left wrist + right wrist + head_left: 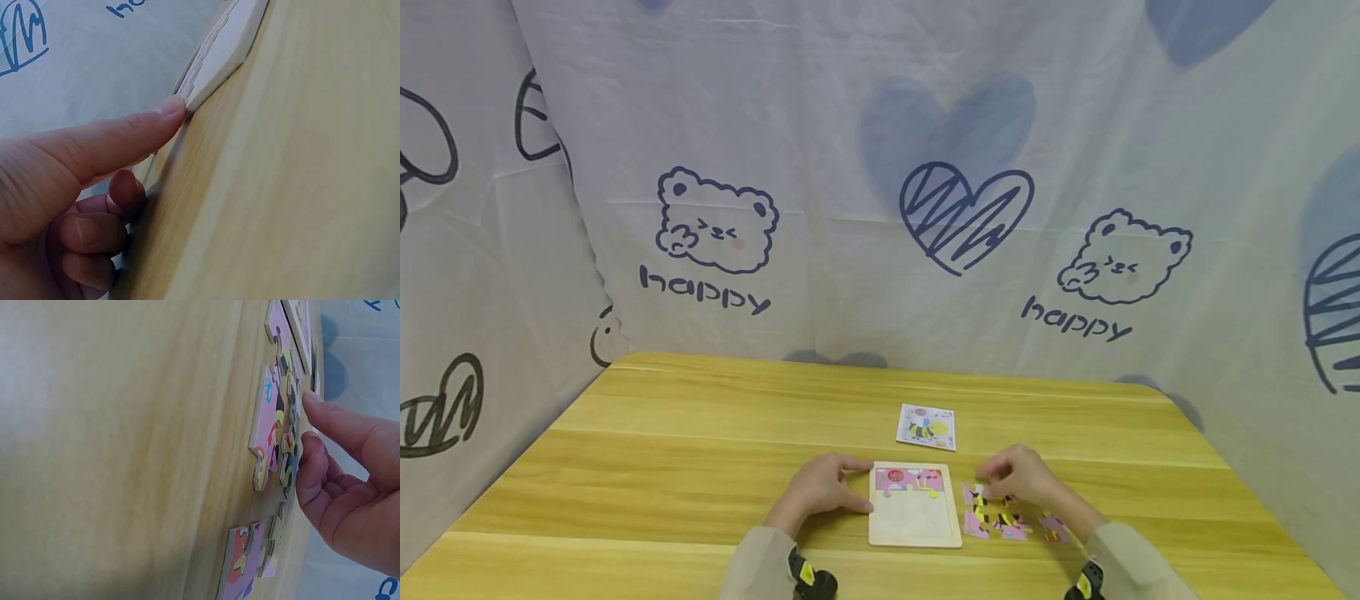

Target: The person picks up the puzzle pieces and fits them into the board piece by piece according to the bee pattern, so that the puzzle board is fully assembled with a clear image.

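Puzzle tray, wooden, one point(914, 522): laid flat on the wood-grain worktop point(700, 425), between the two hands. Its upper band is filled with pink fitted pieces point(910, 479), their number not clearly readable; the lower part is bare.

Loose jigsaw pieces point(1011, 527), pink with yellow and black: at least five, spread just right of the tray. A full count is prevented by the right hand point(1024, 478), by which the upper part of the group is partly covered.

Picture card with a bee, one point(927, 428): placed beyond the tray, apart from it.

Hands, two. Left hand point(820, 488): grip set wide, thumb and forefinger parted along the tray's left side, the tray's edge being touched by the thumb. Right hand: grip narrow, fingers loosely bent above the pieces, a small gap being left between thumb and forefinger.

Pale sleeves, two point(760, 567); black wrist devices with yellow marks, two point(808, 577), one worn at each wrist.

Cloth backdrop, pale point(842, 275): hung behind the worktop, printed with two bear faces point(718, 221), each captioned "happy", and a scribbled heart point(966, 217) between them.
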### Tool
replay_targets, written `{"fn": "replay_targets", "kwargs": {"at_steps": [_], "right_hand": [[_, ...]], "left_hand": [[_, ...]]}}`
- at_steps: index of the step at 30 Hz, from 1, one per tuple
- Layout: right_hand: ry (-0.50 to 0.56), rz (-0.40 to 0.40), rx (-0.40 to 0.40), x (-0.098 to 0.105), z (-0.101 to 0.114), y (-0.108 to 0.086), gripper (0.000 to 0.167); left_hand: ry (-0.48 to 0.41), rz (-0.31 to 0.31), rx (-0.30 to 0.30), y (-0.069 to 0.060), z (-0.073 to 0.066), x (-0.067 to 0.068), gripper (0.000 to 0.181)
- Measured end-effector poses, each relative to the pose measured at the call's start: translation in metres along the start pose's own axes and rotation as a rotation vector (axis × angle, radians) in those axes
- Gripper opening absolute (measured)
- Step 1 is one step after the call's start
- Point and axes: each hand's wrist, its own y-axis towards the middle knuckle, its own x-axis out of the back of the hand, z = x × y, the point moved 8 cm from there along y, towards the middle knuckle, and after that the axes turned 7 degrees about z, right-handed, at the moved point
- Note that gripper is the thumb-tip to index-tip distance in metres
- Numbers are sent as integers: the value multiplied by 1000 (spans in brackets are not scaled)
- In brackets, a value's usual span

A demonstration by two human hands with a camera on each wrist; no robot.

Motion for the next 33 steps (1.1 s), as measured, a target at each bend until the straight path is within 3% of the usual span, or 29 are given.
{"fn": "replay_targets", "kwargs": {"at_steps": [12, 24, 33], "right_hand": [[-66, 32, 28, -3, 1, 3, 20], [-59, 55, 18, -4, 4, 1, 10], [-55, 83, 24, -5, 6, 1, 15]], "left_hand": [[6, -1, 5, 0, 1, 0, 54], [2, 1, 5, 0, 0, 0, 54], [3, 2, 3, -1, -1, 0, 55]]}}
